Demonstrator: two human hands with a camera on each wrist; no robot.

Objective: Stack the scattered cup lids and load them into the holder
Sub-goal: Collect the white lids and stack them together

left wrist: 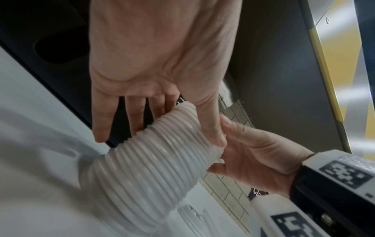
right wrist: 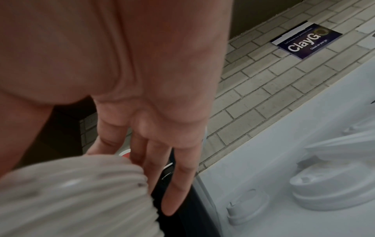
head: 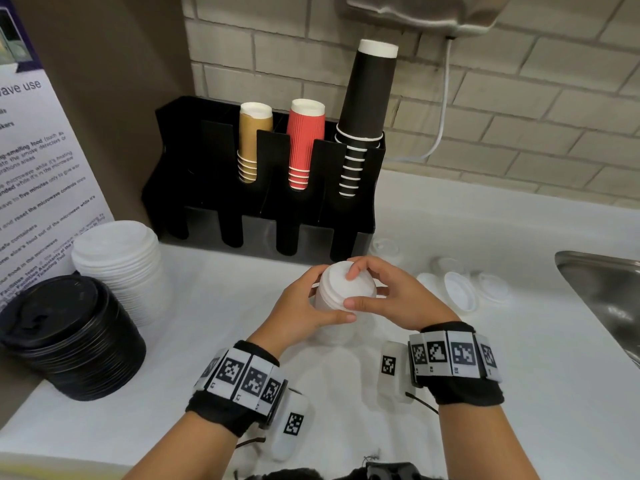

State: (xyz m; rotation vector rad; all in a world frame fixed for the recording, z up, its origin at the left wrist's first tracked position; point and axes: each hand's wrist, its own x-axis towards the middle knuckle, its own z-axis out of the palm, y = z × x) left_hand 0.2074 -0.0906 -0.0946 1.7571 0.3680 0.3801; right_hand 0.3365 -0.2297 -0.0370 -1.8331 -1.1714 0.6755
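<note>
A tall stack of white cup lids (head: 341, 289) stands on the white counter in front of me. My left hand (head: 311, 303) grips its left side, thumb at the front and fingers behind, as the left wrist view shows on the ribbed stack (left wrist: 154, 160). My right hand (head: 367, 289) holds the top of the stack, with a fingertip on the top lid and the thumb on the front edge. The black holder (head: 263, 209) stands at the back, its front slots dark. Several loose white lids (head: 460, 291) lie scattered to the right, also visible as lids (right wrist: 324, 184) in the right wrist view.
A stack of wider white lids (head: 121, 268) and a stack of black lids (head: 65, 337) stand at the left. Brown, red and black cups (head: 363, 105) fill the holder's upper slots. A steel sink (head: 606, 292) lies at the right.
</note>
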